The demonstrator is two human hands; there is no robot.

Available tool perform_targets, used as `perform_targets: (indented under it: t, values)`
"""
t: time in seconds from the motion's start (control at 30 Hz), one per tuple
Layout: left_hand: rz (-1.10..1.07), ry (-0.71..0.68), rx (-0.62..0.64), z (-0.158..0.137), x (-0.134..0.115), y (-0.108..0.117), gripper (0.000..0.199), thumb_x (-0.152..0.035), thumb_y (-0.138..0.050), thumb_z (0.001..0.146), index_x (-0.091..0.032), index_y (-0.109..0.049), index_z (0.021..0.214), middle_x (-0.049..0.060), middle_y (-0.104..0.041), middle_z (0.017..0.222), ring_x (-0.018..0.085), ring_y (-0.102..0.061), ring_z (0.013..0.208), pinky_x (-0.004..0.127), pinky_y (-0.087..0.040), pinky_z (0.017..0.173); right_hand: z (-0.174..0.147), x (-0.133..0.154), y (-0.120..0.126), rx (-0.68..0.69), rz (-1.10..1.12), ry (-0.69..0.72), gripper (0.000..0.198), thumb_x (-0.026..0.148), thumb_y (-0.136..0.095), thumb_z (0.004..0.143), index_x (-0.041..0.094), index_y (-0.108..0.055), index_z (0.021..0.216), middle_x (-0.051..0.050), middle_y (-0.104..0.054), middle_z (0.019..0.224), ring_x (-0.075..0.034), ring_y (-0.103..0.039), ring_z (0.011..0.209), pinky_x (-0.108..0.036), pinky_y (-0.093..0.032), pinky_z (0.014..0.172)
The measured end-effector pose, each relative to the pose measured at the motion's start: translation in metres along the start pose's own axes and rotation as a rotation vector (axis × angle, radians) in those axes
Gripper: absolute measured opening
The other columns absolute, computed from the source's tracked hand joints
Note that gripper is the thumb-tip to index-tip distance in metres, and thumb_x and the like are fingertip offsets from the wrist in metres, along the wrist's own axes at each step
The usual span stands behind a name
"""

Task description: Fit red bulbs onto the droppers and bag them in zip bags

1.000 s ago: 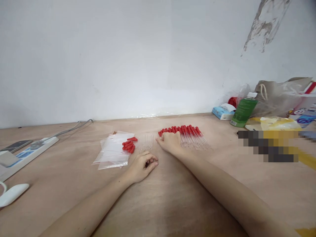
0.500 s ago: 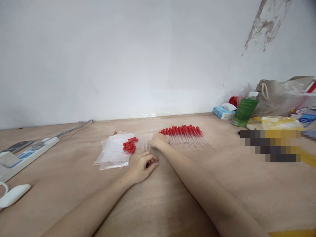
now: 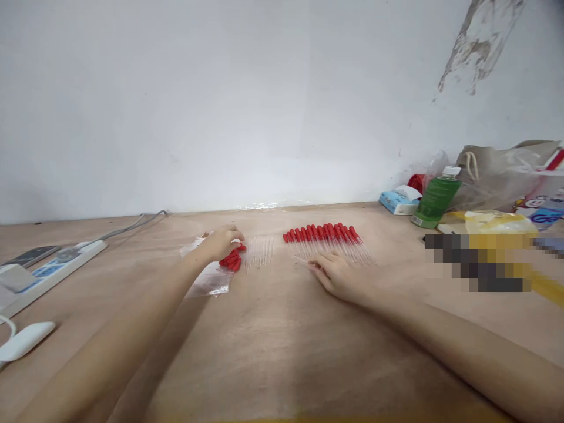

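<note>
My left hand (image 3: 226, 241) hovers over a small heap of red rubber dropper bulbs (image 3: 231, 261), its fingers bent and apart with nothing seen in them. The bulbs lie on clear plastic bags (image 3: 207, 282). In my right hand (image 3: 333, 275) a thin clear glass dropper tube (image 3: 301, 259) is pinched, its end pointing left. Beside the heap lies a row of bare glass tubes (image 3: 261, 251). Beyond my right hand, droppers with red bulbs (image 3: 325, 232) are lined up side by side, their glass ends toward me.
At left are a white power strip (image 3: 74, 264), a phone (image 3: 33, 257) and a white plastic device (image 3: 29, 341). At right stand a green bottle (image 3: 436, 197) and a tissue pack (image 3: 399, 201), near plastic bags. A pale wall (image 3: 220, 106) rises behind the wooden table (image 3: 247, 352).
My right hand has lifted a glass tube from the row and moved right and nearer with it. My left hand has moved left and away, onto the red bulbs.
</note>
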State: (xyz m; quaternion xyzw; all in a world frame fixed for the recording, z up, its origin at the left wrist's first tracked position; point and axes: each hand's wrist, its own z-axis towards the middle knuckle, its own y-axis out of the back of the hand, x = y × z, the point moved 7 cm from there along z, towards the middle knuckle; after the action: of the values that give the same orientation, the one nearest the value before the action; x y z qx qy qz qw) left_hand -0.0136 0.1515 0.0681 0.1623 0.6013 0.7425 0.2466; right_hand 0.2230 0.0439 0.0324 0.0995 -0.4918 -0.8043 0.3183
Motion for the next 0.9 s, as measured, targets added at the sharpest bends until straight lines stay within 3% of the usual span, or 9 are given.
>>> perform_targets:
  t: [0.13,0.27,0.4,0.6,0.73,0.9]
  values:
    - [0.000,-0.006,0.092,0.014,0.002,-0.012,0.013,-0.025,-0.054,0.067,-0.022,-0.066,0.071,0.004,-0.057,0.082,0.020,-0.055,0.077,0.028,-0.041,0.070,-0.012,-0.002,0.001,-0.127,0.010,0.049,0.021,0.021,-0.038,0.088,0.017,-0.057,0.097,-0.006,-0.063,0.087,-0.015,-0.055,0.077,-0.029,-0.036,0.074]
    - [-0.020,-0.021,0.123,0.018,-0.002,-0.018,0.007,-0.023,-0.057,0.063,-0.020,-0.063,0.059,0.003,-0.057,0.076,0.018,-0.055,0.072,0.026,-0.041,0.067,-0.012,-0.006,-0.007,-0.127,0.055,0.047,0.019,0.021,-0.039,0.087,0.016,-0.057,0.093,-0.005,-0.063,0.085,-0.014,-0.055,0.074,-0.029,-0.035,0.073]
    - [-0.051,0.009,0.095,0.017,0.005,-0.015,0.007,-0.023,-0.056,0.064,-0.019,-0.061,0.063,0.003,-0.058,0.076,0.017,-0.055,0.070,0.027,-0.041,0.066,-0.013,-0.008,-0.008,-0.138,0.085,0.036,0.018,0.020,-0.040,0.086,0.016,-0.056,0.092,-0.004,-0.063,0.085,-0.014,-0.055,0.073,-0.029,-0.035,0.073]
    - [-0.158,0.103,-0.036,0.003,0.017,0.012,0.015,-0.031,-0.047,0.075,-0.017,-0.054,0.078,0.004,-0.060,0.078,0.016,-0.057,0.072,0.026,-0.044,0.064,-0.013,-0.008,-0.007,-0.124,0.087,0.009,0.018,0.020,-0.039,0.085,0.016,-0.056,0.091,-0.004,-0.062,0.081,-0.014,-0.054,0.071,-0.030,-0.034,0.072]
    - [-0.330,0.188,-0.107,-0.013,0.019,0.020,0.017,-0.033,-0.054,0.071,-0.016,-0.052,0.074,0.002,-0.059,0.070,0.014,-0.056,0.064,0.026,-0.044,0.060,-0.013,-0.007,-0.006,-0.129,0.099,0.012,0.018,0.020,-0.040,0.085,0.016,-0.056,0.092,-0.003,-0.062,0.080,-0.013,-0.053,0.070,-0.030,-0.034,0.074]
    - [-0.757,0.239,-0.466,-0.037,-0.011,0.019,0.033,-0.040,-0.052,0.075,-0.016,-0.053,0.097,0.002,-0.059,0.079,0.013,-0.056,0.070,0.026,-0.045,0.065,-0.011,-0.004,-0.002,-0.190,0.113,-0.016,0.016,0.021,-0.040,0.085,0.017,-0.056,0.090,-0.004,-0.062,0.082,-0.013,-0.054,0.069,-0.029,-0.034,0.071]
